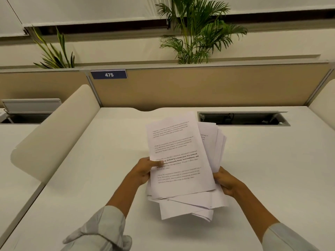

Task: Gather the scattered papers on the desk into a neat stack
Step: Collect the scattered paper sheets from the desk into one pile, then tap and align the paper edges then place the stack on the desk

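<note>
A loose bundle of white printed papers (181, 151) is lifted above the white desk (90, 160), its sheets fanned out and uneven at the bottom and right edges. My left hand (145, 169) grips the bundle's left edge, thumb on the top sheet over the printed text. My right hand (226, 182) holds the right edge, fingers hidden under the sheets. The top sheet carries several paragraphs of text, one in bold. No other loose sheet shows on the desk.
A cable cut-out with an open flap (243, 119) lies in the desk behind the papers. A rounded cream divider (54, 133) stands at left, a tan partition with a "475" label (108, 74) at the back, plants (197, 33) beyond.
</note>
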